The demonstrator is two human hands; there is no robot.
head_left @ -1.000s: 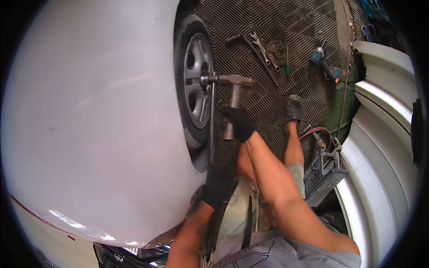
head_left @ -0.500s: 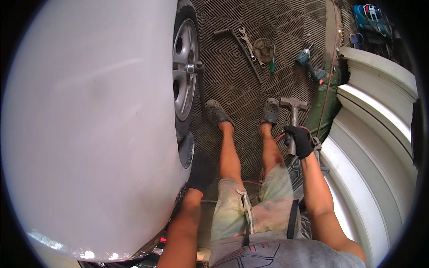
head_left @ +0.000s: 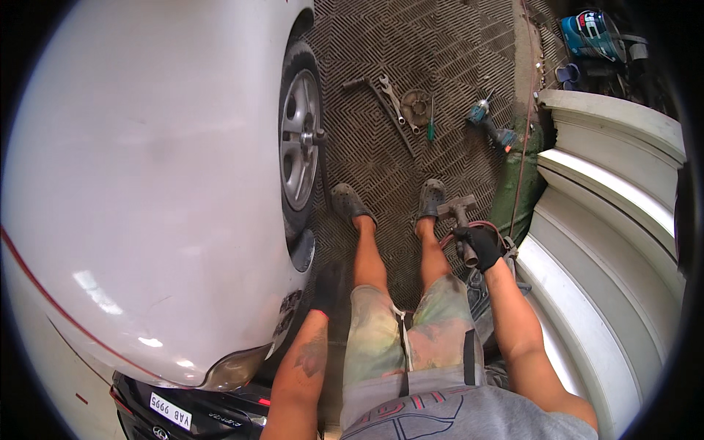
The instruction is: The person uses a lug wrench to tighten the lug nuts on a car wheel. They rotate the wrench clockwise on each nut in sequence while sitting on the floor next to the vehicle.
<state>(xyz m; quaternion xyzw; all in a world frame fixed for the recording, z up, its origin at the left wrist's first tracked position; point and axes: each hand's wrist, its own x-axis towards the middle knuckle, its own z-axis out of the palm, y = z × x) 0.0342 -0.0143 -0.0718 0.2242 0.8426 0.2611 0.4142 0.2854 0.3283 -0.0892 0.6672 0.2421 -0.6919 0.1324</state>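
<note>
Grey shirt (head_left: 499,416), mottled shorts (head_left: 372,330), black gloves (head_left: 484,248), dark clogs (head_left: 352,205).

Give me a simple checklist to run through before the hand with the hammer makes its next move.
1. Hammer firmly held: ok, the right hand is closed around its handle.
2. Both hands gloved: ok, in black.
3. Left hand gripping the bar: cannot tell, that area is dark and blurred.
4. Socket fully seated on the wheel: cannot tell, the contact is too small to judge.
5. Clogs clear of the loose wrenches: ok, they are apart.
6. Sturdy footwear: probably not ok, the clogs are perforated.
</note>
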